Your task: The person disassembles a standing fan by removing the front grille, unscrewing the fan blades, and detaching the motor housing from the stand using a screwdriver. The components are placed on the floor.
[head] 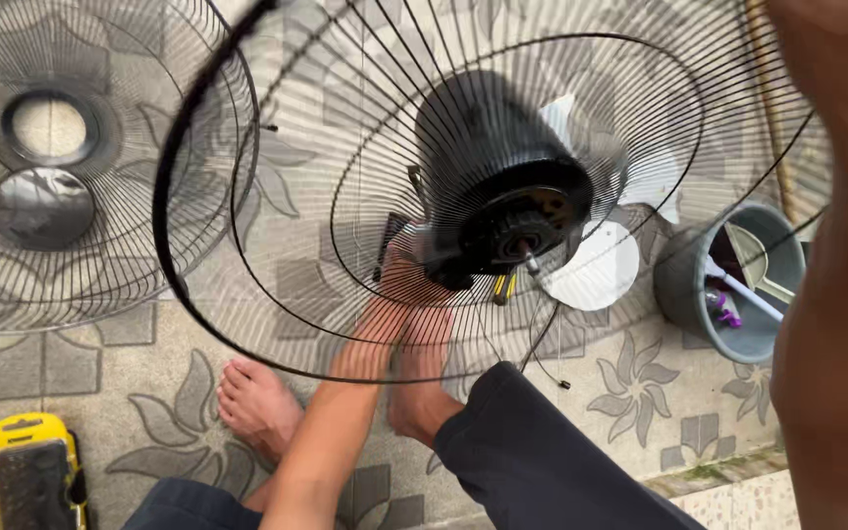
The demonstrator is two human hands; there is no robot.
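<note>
A home setting, most likely a tiled porch or patio floor used for a household repair. The floor (640, 393) is paved with grey and beige tiles bearing leaf and pinwheel flower patterns. A person sits low with bare feet (257, 402) on the tiles. Household fan parts lie around: a round wire fan guard (100, 255) flat on the floor, another guard with a black motor (503, 196) held above. A yellow screwdriver bit case (26, 471) and a grey bucket (699, 294) of cleaning tools stand nearby.
</note>
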